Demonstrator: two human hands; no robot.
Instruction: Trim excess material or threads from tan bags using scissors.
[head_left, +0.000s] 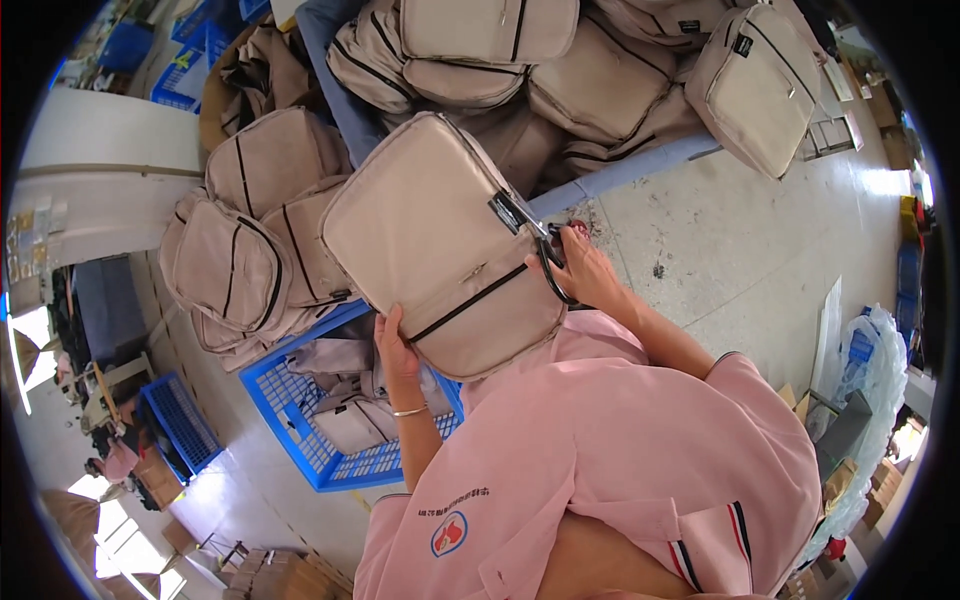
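Observation:
In front of me a beige backpack [420,205] is held up, its face with a black zipper toward me. My left hand [397,350] grips its lower left edge, the thumb lying on the fabric. My right hand [585,268] is closed on a pair of scissors [550,262] with black handles. The scissors' blades point at the small black label [506,212] on the backpack's right edge; whether they touch a thread there is too small to tell.
A large blue-grey bin [625,178] heaped with beige backpacks stands ahead. More backpacks [225,265] are piled at the left. Below them sits a blue plastic crate [300,455] holding beige bags. A clear plastic sack [880,375] and cartons stand at the right.

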